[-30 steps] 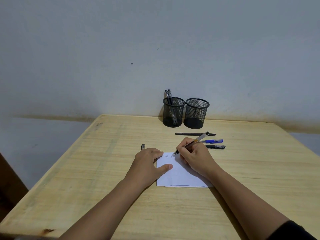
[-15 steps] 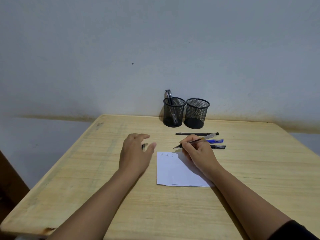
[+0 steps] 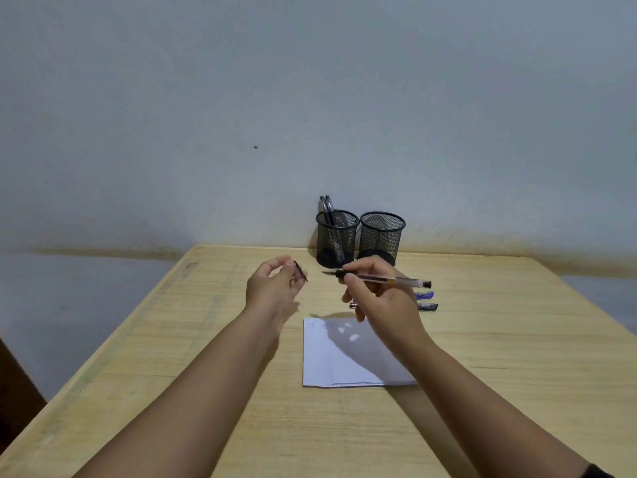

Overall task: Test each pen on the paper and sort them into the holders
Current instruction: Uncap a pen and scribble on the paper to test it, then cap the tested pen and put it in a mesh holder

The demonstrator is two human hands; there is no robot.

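Note:
My right hand holds a clear pen level above the table, its uncapped tip pointing left. My left hand is raised beside it and pinches a small dark pen cap, a short gap from the tip. Below lies the white paper with small scribbles near its top left corner. Two black mesh holders stand at the table's far edge: the left holder has two pens in it, and the right holder looks empty. A blue pen and a black pen lie right of my hand, partly hidden.
The wooden table runs back to a grey wall. Its left edge drops away diagonally toward the floor at the lower left. A dark sleeve cuff shows at the bottom right corner.
My right hand lifted the pen off the paper and turned it level. My left hand left the paper, took the cap from the table and raised it toward the pen tip.

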